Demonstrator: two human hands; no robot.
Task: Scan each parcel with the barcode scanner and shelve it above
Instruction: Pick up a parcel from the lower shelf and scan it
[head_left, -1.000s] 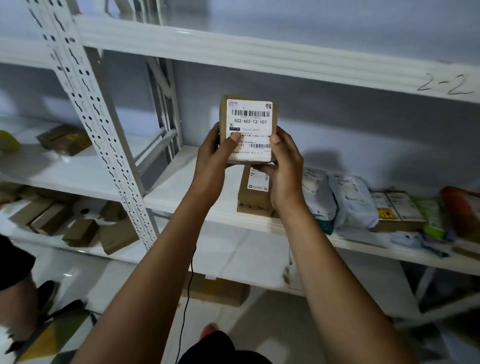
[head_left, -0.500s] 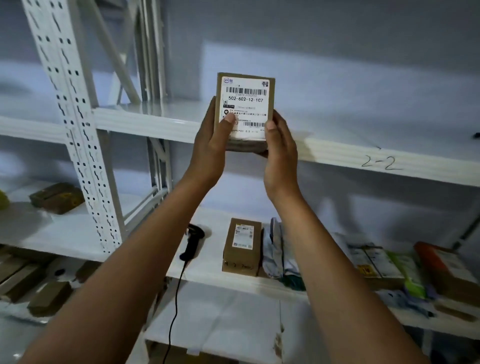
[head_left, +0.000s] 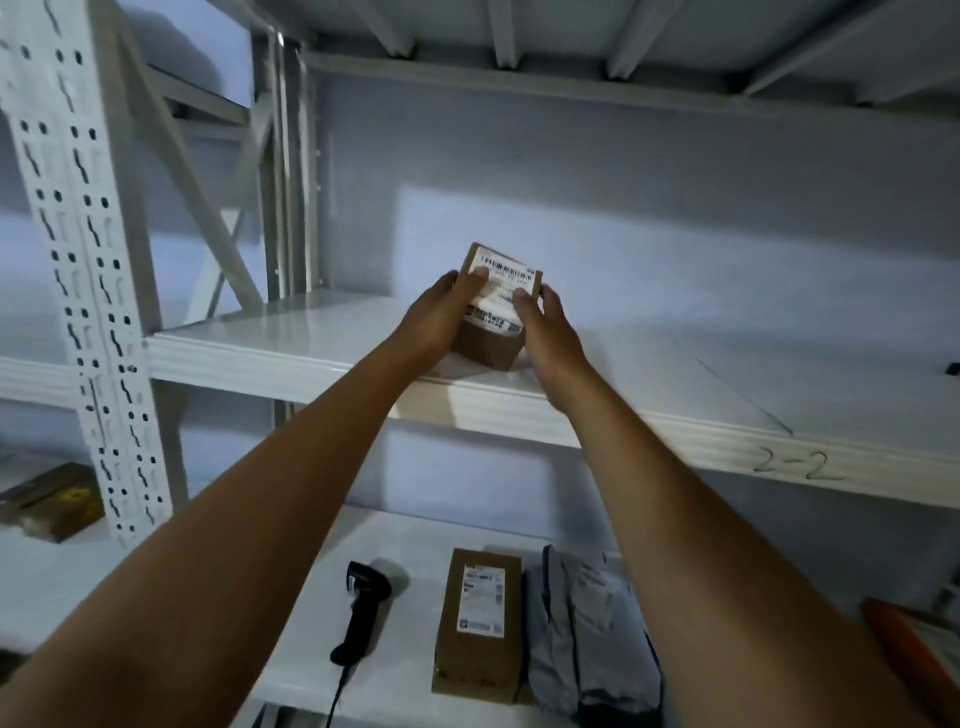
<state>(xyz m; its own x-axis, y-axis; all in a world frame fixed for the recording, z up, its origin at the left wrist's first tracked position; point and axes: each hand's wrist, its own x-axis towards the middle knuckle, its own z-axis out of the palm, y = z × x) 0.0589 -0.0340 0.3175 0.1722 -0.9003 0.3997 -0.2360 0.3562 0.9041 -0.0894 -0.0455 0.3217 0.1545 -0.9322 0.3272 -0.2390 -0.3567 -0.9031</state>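
Box (head_left: 487, 347) just behind the front lip of upper shelf (head_left: 260, 358), label up, long axis toward the back. Left hand (head_left: 439, 318) and right hand (head_left: 546, 332) clasp opposite sides, equally near.

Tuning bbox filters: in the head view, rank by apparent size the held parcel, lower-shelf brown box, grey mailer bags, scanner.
1. grey mailer bags, though partly hidden
2. brown box
3. held parcel, farther from the camera, so its real size against the brown box is unsure
4. scanner
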